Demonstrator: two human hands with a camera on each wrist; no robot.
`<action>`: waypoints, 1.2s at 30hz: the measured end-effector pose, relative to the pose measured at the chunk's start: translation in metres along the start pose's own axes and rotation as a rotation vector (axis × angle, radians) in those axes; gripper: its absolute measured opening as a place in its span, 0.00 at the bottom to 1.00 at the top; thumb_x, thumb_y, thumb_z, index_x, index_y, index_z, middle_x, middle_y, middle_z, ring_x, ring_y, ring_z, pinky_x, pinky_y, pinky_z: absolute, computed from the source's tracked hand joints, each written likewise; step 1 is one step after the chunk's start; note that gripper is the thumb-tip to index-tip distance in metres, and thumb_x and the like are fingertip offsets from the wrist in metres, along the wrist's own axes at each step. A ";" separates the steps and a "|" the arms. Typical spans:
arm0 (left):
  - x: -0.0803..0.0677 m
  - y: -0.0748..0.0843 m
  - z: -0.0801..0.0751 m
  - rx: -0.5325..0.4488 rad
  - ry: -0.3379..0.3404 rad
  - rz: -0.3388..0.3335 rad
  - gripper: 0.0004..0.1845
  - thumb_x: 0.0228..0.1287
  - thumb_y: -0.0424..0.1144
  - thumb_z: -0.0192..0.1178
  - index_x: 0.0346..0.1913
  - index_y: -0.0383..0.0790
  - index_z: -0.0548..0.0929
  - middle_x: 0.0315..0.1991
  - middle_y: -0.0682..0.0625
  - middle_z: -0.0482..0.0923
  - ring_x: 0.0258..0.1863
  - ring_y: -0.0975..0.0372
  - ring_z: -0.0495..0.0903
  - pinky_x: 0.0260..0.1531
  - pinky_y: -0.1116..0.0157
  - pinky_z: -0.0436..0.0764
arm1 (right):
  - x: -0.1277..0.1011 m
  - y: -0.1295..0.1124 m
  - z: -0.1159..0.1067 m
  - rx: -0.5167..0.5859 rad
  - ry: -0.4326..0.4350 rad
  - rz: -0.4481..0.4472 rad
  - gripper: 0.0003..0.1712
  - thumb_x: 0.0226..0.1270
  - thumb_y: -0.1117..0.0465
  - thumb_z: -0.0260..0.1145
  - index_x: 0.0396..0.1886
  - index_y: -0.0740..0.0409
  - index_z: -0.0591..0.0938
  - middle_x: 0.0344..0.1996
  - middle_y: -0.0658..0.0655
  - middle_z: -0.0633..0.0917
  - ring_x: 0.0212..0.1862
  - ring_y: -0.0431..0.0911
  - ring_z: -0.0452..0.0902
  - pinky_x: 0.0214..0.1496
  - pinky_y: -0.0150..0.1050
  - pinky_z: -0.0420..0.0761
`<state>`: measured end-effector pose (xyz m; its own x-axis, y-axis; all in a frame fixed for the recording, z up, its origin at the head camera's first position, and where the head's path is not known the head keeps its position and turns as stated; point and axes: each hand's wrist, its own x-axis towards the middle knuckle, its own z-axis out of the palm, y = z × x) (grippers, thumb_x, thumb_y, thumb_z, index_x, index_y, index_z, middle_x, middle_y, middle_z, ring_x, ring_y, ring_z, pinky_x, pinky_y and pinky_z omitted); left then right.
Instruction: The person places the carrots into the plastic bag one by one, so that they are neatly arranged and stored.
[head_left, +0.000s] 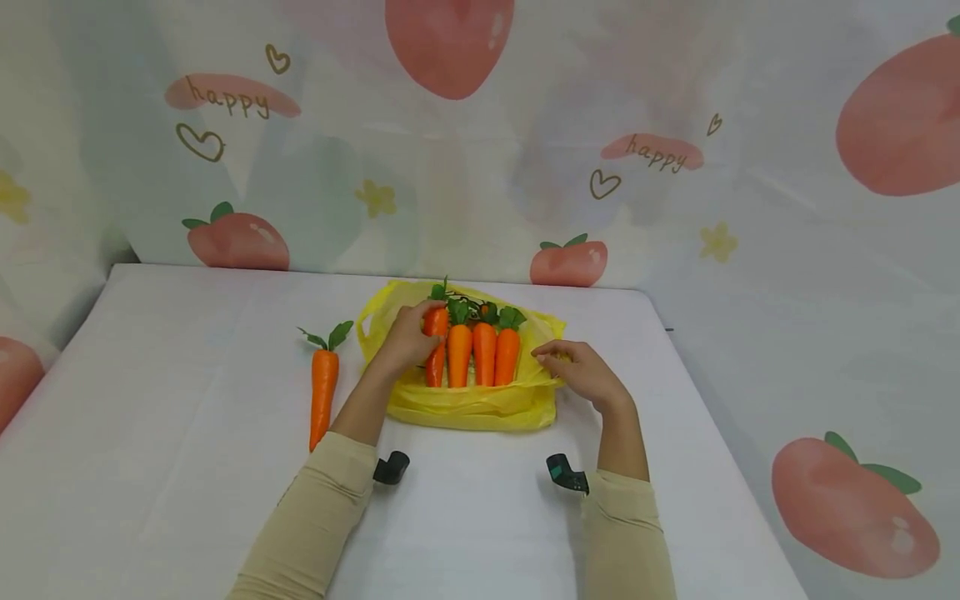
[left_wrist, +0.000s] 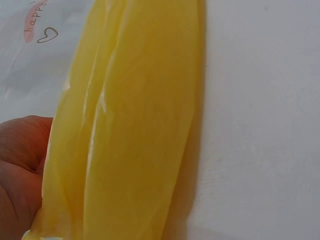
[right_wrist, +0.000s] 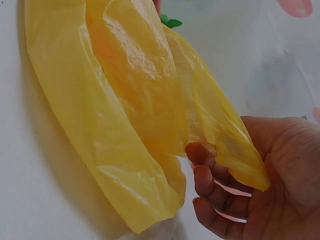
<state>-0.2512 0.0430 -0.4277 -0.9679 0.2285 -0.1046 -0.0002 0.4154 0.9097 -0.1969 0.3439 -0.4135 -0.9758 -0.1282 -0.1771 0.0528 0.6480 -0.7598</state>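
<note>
A yellow plastic bag lies open on the table with several orange carrots side by side in it, green leaves away from me. My left hand grips the leftmost carrot near its leafy end. From the left wrist view, the bag's side hides most of that hand's fingers. At the bag's right edge, my right hand holds the yellow plastic; the right wrist view shows curled fingers around a bag flap.
One more carrot with green leaves lies on the white table, left of the bag and beside my left forearm. A printed curtain hangs behind the table. Black wrist cameras stick out inward from both sleeves.
</note>
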 end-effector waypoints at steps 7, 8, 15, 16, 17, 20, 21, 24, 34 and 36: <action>-0.005 -0.004 0.000 -0.011 -0.030 0.023 0.31 0.72 0.23 0.60 0.75 0.42 0.71 0.73 0.34 0.59 0.63 0.45 0.71 0.56 0.51 0.81 | 0.001 -0.001 0.000 0.016 -0.004 0.006 0.17 0.82 0.56 0.59 0.59 0.60 0.84 0.54 0.61 0.82 0.53 0.56 0.74 0.61 0.52 0.74; -0.005 -0.005 0.000 -0.011 -0.030 0.024 0.31 0.72 0.23 0.60 0.75 0.42 0.71 0.73 0.35 0.60 0.63 0.45 0.71 0.57 0.51 0.80 | 0.001 -0.001 0.000 0.014 -0.003 0.007 0.17 0.82 0.56 0.59 0.59 0.60 0.84 0.54 0.60 0.82 0.53 0.56 0.74 0.61 0.52 0.74; -0.007 -0.009 0.000 -0.014 -0.034 0.046 0.31 0.71 0.22 0.60 0.74 0.42 0.73 0.73 0.37 0.62 0.66 0.47 0.68 0.63 0.49 0.75 | 0.001 -0.002 0.000 0.015 -0.003 0.006 0.17 0.82 0.56 0.59 0.59 0.60 0.84 0.53 0.60 0.82 0.52 0.55 0.73 0.60 0.50 0.74; -0.008 -0.009 0.000 -0.016 -0.034 0.046 0.31 0.70 0.22 0.61 0.74 0.42 0.73 0.73 0.36 0.62 0.66 0.46 0.68 0.62 0.49 0.75 | 0.001 -0.002 0.000 0.015 -0.003 0.007 0.17 0.82 0.56 0.59 0.59 0.60 0.84 0.53 0.60 0.82 0.52 0.55 0.73 0.60 0.50 0.74; -0.008 -0.010 0.000 -0.014 -0.032 0.045 0.31 0.70 0.23 0.61 0.74 0.42 0.73 0.72 0.36 0.63 0.65 0.46 0.69 0.62 0.49 0.76 | 0.001 -0.002 0.000 0.015 -0.003 0.008 0.17 0.82 0.56 0.59 0.59 0.60 0.84 0.54 0.60 0.82 0.52 0.55 0.73 0.60 0.50 0.74; -0.010 -0.010 0.000 -0.019 -0.023 0.031 0.31 0.71 0.24 0.61 0.74 0.43 0.73 0.69 0.35 0.63 0.60 0.45 0.71 0.59 0.50 0.77 | 0.001 -0.002 0.000 0.014 -0.003 0.009 0.17 0.82 0.56 0.59 0.59 0.60 0.84 0.54 0.60 0.82 0.52 0.55 0.73 0.60 0.50 0.74; -0.011 -0.010 0.000 -0.022 -0.018 0.026 0.30 0.71 0.24 0.62 0.73 0.43 0.73 0.68 0.35 0.63 0.59 0.45 0.71 0.58 0.50 0.78 | 0.001 -0.002 0.000 0.015 -0.003 0.008 0.17 0.82 0.56 0.59 0.59 0.60 0.84 0.54 0.61 0.82 0.52 0.55 0.73 0.60 0.50 0.74; -0.012 -0.009 0.000 -0.033 -0.006 0.012 0.28 0.71 0.24 0.61 0.72 0.42 0.74 0.65 0.35 0.63 0.56 0.45 0.72 0.56 0.51 0.79 | 0.000 -0.003 0.000 0.016 0.000 0.006 0.17 0.82 0.57 0.59 0.59 0.61 0.84 0.54 0.61 0.82 0.53 0.56 0.73 0.60 0.50 0.74; -0.011 -0.009 0.000 -0.017 -0.022 0.014 0.26 0.70 0.25 0.63 0.69 0.41 0.75 0.63 0.37 0.66 0.53 0.47 0.73 0.52 0.53 0.80 | 0.001 -0.002 0.000 0.008 -0.004 0.011 0.18 0.82 0.56 0.58 0.60 0.60 0.84 0.53 0.61 0.81 0.53 0.55 0.73 0.61 0.51 0.73; -0.010 -0.010 0.001 -0.014 -0.031 0.012 0.26 0.70 0.26 0.64 0.69 0.42 0.75 0.64 0.38 0.66 0.53 0.47 0.73 0.51 0.54 0.80 | 0.001 -0.001 -0.001 0.008 -0.003 0.011 0.18 0.82 0.56 0.58 0.60 0.60 0.84 0.52 0.61 0.81 0.52 0.55 0.73 0.60 0.50 0.73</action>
<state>-0.2411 0.0370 -0.4361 -0.9597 0.2604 -0.1058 0.0074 0.3997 0.9166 -0.1980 0.3434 -0.4122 -0.9745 -0.1231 -0.1878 0.0657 0.6433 -0.7628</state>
